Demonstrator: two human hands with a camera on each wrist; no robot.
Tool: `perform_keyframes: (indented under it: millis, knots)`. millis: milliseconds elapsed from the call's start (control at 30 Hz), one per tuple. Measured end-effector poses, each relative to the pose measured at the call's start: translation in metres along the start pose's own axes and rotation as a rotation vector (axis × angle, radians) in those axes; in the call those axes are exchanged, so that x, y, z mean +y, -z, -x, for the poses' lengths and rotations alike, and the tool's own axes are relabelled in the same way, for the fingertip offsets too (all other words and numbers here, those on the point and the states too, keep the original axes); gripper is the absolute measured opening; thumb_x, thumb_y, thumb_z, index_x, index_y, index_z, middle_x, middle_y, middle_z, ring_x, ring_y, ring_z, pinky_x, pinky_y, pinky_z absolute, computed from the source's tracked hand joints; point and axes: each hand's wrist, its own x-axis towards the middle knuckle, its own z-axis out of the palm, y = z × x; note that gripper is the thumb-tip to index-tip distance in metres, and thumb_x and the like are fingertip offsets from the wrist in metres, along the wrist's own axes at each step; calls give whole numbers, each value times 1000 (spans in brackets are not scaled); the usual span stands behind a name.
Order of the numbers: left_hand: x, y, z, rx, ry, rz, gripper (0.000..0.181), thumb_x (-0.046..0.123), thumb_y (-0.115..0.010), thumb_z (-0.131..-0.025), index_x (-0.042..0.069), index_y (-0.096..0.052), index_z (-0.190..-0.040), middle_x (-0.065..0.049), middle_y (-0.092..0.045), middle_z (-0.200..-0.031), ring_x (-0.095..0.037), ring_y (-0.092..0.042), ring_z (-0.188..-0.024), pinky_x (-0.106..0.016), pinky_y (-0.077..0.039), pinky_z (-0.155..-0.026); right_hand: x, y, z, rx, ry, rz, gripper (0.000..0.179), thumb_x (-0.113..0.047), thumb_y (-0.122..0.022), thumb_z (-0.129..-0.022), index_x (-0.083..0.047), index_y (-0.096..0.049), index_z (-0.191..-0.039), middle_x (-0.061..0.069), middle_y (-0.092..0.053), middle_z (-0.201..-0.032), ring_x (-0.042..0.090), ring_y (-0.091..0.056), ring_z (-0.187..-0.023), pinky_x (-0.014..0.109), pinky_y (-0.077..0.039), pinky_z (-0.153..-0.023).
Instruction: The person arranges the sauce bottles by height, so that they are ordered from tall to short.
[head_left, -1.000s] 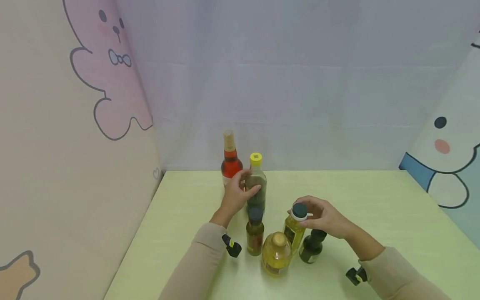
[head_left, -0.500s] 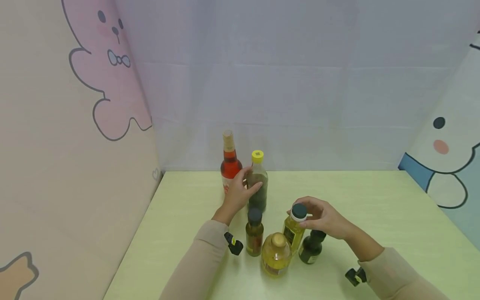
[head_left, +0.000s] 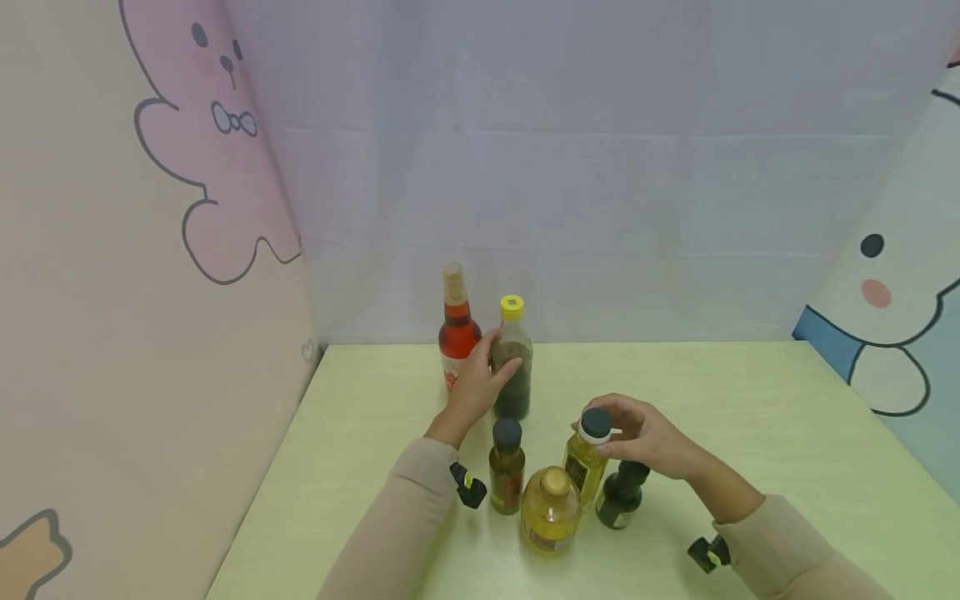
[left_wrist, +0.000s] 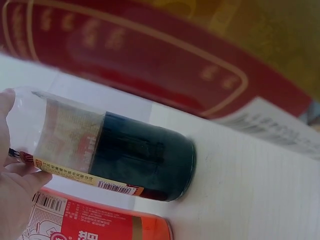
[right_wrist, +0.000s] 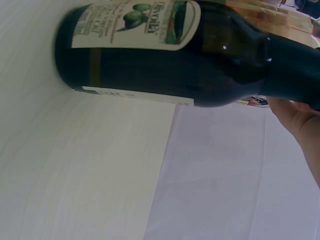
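Observation:
My left hand point(head_left: 472, 387) grips an upright bottle of dark liquid point(head_left: 513, 396) with a yellow cap, thumb on its near side. In the left wrist view the dark liquid fills only the lower part of this bottle point(left_wrist: 140, 155), and its base is at the table surface. Nearer the front, my right hand point(head_left: 641, 435) holds a yellow oil bottle point(head_left: 584, 467) around its upper part, just below the dark green cap. A small dark olive oil bottle point(head_left: 619, 502) stands right under that hand; its label faces the right wrist camera.
Behind the left hand stands a red bottle point(head_left: 459, 336). A dark-capped brown bottle point(head_left: 507, 479) and a round gold-capped bottle point(head_left: 551, 521) stand in front. A red label point(left_wrist: 125, 55) looms close across the left wrist view. The back wall point(head_left: 600, 208) borders the table.
My left hand has moved the yellow-capped bottle a little back toward the wall, away from the brown bottle. The right hand and its oil bottle stay put.

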Motion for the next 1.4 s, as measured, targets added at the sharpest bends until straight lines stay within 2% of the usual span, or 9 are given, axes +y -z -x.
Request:
perform_keyframes:
  millis: [200, 400, 533, 767, 967, 1100, 1400]
  knots:
    - [5, 0, -1, -10, 16, -1, 72, 37, -63, -96, 7, -29, -152, -14, -38, -150, -30, -39, -135, -46, -35, -108, 0, 1, 0, -13, 23, 6, 35, 11, -58, -91, 6, -50, -125, 20, -61, -122, 22, -60, -111, 37, -54, -84]
    - [7, -1, -3, 13, 32, 12, 70, 34, -66, -94, 6, -33, -150, -15, -47, -141, -29, -50, -123, -44, -43, -101, -1, -1, 0, -2, -3, 0, 36, 10, -60, -90, 1, -53, -124, 12, -63, -121, 22, -60, -110, 36, -55, -82]
    - [9, -3, -5, 22, 40, 10, 71, 35, -67, -94, 6, -35, -149, -15, -49, -138, -29, -52, -119, -44, -44, -99, 0, 0, 1, 2, -10, -2, 36, 9, -60, -90, 0, -53, -124, 19, -62, -121, 23, -60, -109, 36, -55, -81]
    - [11, -6, -13, 15, 57, -56, 72, 40, -61, -96, 6, -29, -151, -15, -40, -148, -29, -41, -133, -47, -33, -109, 1, 0, 0, -4, 21, -6, 36, 10, -60, -91, 6, -50, -126, 24, -60, -120, 24, -60, -113, 38, -55, -83]
    - [12, -3, -13, -11, 73, -78, 74, 39, -61, -96, 6, -27, -153, -15, -38, -150, -29, -38, -136, -46, -30, -110, 1, 0, 1, -3, 24, -5, 36, 9, -60, -91, 8, -49, -125, 34, -56, -119, 24, -59, -114, 38, -54, -84]
    - [10, -1, -13, -25, 78, -81, 75, 40, -61, -96, 8, -25, -153, -14, -36, -151, -29, -37, -136, -46, -31, -110, 2, 0, 0, -2, 23, -4, 36, 10, -60, -90, 8, -49, -124, 33, -56, -119, 26, -59, -115, 38, -54, -85]
    - [11, -1, -10, -13, 63, -72, 74, 35, -63, -96, 7, -25, -153, -14, -35, -152, -30, -38, -135, -45, -33, -109, 2, 0, 0, 1, 35, -2, 36, 11, -60, -90, 8, -50, -124, 29, -58, -120, 27, -59, -115, 37, -54, -85]
